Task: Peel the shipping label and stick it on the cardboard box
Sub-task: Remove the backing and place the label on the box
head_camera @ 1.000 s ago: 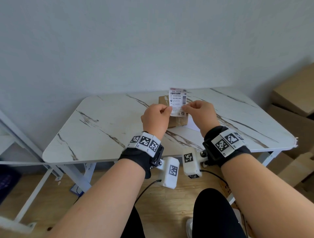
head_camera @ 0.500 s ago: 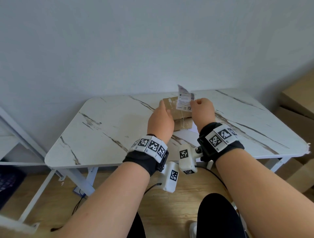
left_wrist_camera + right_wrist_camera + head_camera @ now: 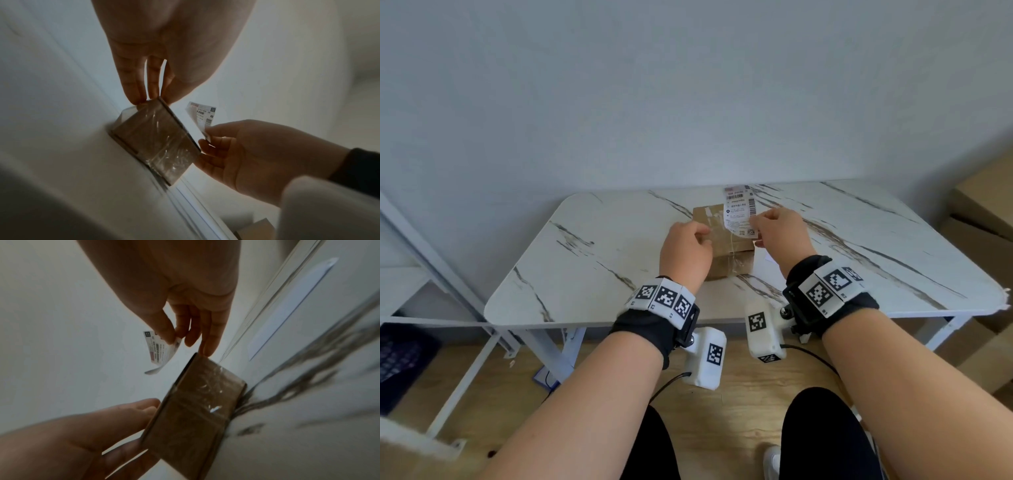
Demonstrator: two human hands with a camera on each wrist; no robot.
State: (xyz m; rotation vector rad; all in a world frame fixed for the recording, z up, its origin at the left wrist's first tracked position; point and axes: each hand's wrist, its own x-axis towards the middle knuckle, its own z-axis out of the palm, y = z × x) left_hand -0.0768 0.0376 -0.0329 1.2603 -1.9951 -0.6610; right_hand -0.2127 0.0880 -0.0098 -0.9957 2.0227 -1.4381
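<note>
Table (image 3: 592, 274): white marble-look top with dark veins, set against a pale wall; both forearms reach over its near edge.
Boxes (image 3: 983, 222): brown cartons stacked on the floor past the table's right edge.
Box (image 3: 726, 240): small cardboard box standing on the tabletop, toward the far edge and a little right of centre, its faces crossed with shiny clear tape (image 3: 164, 160).
Left hand (image 3: 686, 253): at the box's left side; in the left wrist view the fingers (image 3: 131, 84) run almost straight down and their tips touch the box's top edge, curled round nothing.
Right hand (image 3: 779, 236): at the box's right side, thumb and forefinger pinching the lower right part of the label; in the right wrist view another finger (image 3: 209, 340) reaches down to the box's top corner.
Label (image 3: 739, 212): white printed slip with barcodes, held upright above the far right part of the box top, its upper end free in the air; whether its lower edge touches the cardboard cannot be told.
Paper (image 3: 768, 255): a white sheet lying flat on the tabletop just right of the box, mostly hidden by the right hand.
</note>
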